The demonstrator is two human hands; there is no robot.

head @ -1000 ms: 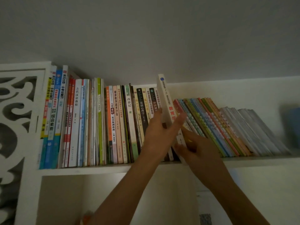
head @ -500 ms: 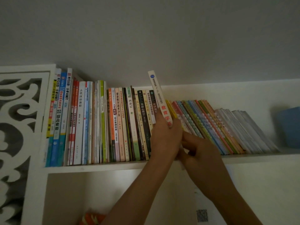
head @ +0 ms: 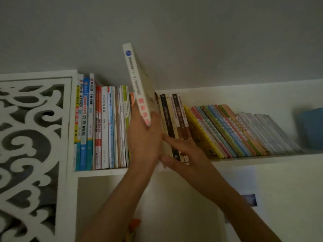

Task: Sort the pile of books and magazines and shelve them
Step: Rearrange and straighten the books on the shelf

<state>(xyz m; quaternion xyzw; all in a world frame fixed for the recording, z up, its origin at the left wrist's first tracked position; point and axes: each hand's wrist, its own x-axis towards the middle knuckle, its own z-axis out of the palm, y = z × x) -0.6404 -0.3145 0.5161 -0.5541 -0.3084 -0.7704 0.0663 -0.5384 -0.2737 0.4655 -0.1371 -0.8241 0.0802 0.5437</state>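
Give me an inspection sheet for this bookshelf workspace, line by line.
Surface: white shelf board, loaded with books.
Job's things: white book lifted above the row; upright books on the left; leaning books on the right.
Clutter: blue box at the far right of the shelf.
Grippers: left hand grips the white book; right hand has its fingers on the shelved spines.
Cables: nothing seen.
Surroundings: carved white panel, grey wall.

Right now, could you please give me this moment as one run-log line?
left hand: grips white book, raised above row | right hand: fingers on shelved books | shelf: white book not inserted
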